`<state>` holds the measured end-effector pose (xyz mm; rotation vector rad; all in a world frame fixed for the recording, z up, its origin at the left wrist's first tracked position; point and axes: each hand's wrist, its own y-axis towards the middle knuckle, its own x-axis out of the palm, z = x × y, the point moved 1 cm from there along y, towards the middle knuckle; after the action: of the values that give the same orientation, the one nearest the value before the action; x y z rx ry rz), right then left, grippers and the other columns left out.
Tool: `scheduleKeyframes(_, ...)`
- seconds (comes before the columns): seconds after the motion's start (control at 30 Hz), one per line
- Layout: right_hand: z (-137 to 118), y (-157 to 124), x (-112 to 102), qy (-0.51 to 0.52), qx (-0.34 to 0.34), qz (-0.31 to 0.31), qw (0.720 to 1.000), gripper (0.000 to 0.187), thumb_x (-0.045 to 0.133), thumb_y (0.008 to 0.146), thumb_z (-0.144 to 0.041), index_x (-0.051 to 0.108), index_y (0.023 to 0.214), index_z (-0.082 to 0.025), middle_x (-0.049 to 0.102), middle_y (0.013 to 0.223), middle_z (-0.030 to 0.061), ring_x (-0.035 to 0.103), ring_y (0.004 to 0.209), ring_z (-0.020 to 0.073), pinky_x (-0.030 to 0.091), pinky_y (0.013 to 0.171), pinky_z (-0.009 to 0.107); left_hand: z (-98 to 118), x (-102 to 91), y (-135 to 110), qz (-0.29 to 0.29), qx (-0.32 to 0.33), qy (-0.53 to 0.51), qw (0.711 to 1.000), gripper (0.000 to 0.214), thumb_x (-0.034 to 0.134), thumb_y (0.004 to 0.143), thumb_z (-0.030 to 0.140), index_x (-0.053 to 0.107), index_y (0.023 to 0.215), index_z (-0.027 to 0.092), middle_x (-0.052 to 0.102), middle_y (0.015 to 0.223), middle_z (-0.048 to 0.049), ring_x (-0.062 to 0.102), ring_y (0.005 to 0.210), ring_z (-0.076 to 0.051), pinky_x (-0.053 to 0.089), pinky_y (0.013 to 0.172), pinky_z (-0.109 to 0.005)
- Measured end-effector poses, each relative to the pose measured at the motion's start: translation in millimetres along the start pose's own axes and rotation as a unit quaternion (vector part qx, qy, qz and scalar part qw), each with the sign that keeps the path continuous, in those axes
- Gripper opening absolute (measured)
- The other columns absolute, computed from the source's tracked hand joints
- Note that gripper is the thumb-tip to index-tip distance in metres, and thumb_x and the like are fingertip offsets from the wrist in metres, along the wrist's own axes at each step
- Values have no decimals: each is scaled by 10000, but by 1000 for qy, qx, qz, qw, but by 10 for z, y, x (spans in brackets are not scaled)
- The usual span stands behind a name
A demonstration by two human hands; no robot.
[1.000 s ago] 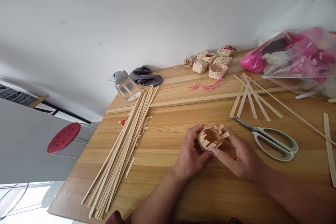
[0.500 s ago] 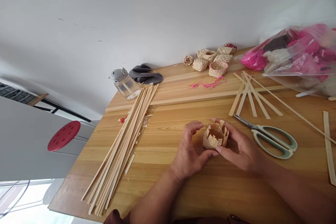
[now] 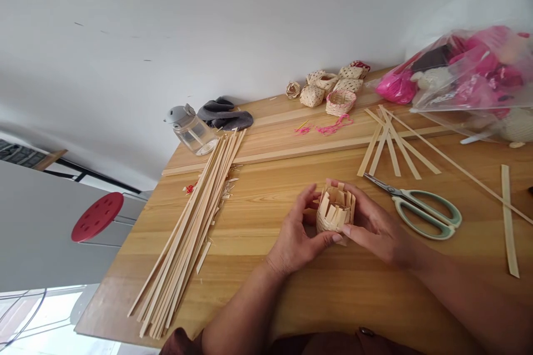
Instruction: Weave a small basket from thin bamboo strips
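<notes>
A small woven basket with short strip ends standing up around its rim is held between my two hands, just over the table. My left hand curves round its left side, thumb at the lower front and fingers behind. On the right, my right hand grips it, with the thumb pressed on the front below the strip ends and the fingers round the back. Both hands hide parts of the basket's sides. Green-handled scissors lie slightly open to the right of my right hand.
A long bundle of wooden strips lies at left, near a clear bottle and a dark cloth. Several woven pieces and pink thread sit at the back. Short strips and a plastic bag are at right.
The basket's strip ends now stand more upright and its opening shows less. My left fingers have closed in on its side. The view has shifted slightly.
</notes>
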<state>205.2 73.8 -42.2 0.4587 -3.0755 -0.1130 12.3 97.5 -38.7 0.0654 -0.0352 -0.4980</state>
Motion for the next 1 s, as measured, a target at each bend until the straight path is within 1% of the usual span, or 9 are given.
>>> scheduleKeyframes(0.1, -2, -3, 4, -7, -12, 19, 1000, 694, 633, 954, -328, 318, 1569, -388, 560, 1523, 71, 584, 1355, 343, 571, 1052, 499, -24, -1, 16, -26, -13, -12, 1000, 711, 857, 787, 343, 550, 1417, 223, 632, 1376, -141, 644, 1198, -308, 512, 1054, -462)
scheduleKeyframes(0.23, -56, -7, 37, -46, -37, 54, 997, 716, 626, 967, -322, 277, 1589, -379, 508, 1554, 88, 589, 1343, 331, 564, 1060, 499, -40, 23, 38, -8, 22, -84, 996, 662, 865, 784, 304, 549, 1358, 208, 641, 1370, -127, 602, 1278, -288, 454, 1137, -471)
scheduleKeyframes(0.33, -112, -14, 54, -146, -87, 94, 981, 681, 639, 956, -277, 345, 1565, -357, 471, 1574, 92, 584, 1338, 324, 535, 1096, 505, -39, 25, 39, 17, 15, -104, 994, 617, 874, 781, 288, 546, 1299, 220, 671, 1293, -103, 640, 1197, -244, 488, 1089, -428)
scheduleKeyframes(0.43, -143, -15, 52, -215, -127, 103, 963, 658, 668, 923, -235, 426, 1522, -356, 509, 1543, 72, 567, 1351, 329, 537, 1101, 484, -56, 9, 29, 30, -18, -90, 995, 630, 893, 759, 311, 540, 1276, 233, 686, 1209, -87, 670, 1084, -226, 539, 987, -399)
scheduleKeyframes(0.53, -149, -11, 43, -228, -135, 108, 958, 651, 654, 918, -215, 434, 1515, -353, 540, 1507, 70, 591, 1319, 319, 570, 1054, 462, -98, -2, 24, 33, -30, -79, 996, 684, 914, 727, 336, 539, 1291, 242, 686, 1191, -85, 669, 1065, -234, 552, 958, -400)
scheduleKeyframes(0.7, -203, -27, 53, -284, -173, 112, 936, 592, 645, 891, -166, 500, 1446, -315, 523, 1497, 85, 495, 1397, 314, 572, 1004, 427, -131, -38, 29, 56, -3, 11, 998, 723, 927, 693, 394, 592, 1313, 230, 655, 1264, -115, 646, 1125, -274, 538, 989, -413)
scheduleKeyframes(0.8, -247, -42, 43, -306, -189, 132, 924, 525, 668, 876, -171, 525, 1368, -284, 513, 1496, 105, 492, 1397, 313, 547, 1019, 429, -112, -70, 28, 75, 19, 72, 994, 728, 931, 684, 401, 614, 1318, 233, 644, 1284, -112, 622, 1170, -288, 510, 1041, -431)
scheduleKeyframes(0.93, -266, -37, 6, -381, -204, 157, 888, 306, 676, 883, -180, 589, 1164, -266, 574, 1415, 113, 542, 1348, 312, 459, 1110, 485, -111, -83, 24, 78, 30, 65, 994, 746, 917, 710, 386, 591, 1363, 230, 637, 1318, -110, 601, 1229, -288, 470, 1107, -453)
scheduleKeyframes(1.0, -266, -31, -6, -394, -194, 157, 885, 256, 676, 891, -197, 594, 1125, -266, 596, 1384, 114, 567, 1320, 310, 458, 1102, 491, -125, -77, 21, 66, 31, 48, 996, 749, 905, 730, 374, 568, 1383, 227, 631, 1352, -113, 590, 1267, -291, 459, 1131, -457)
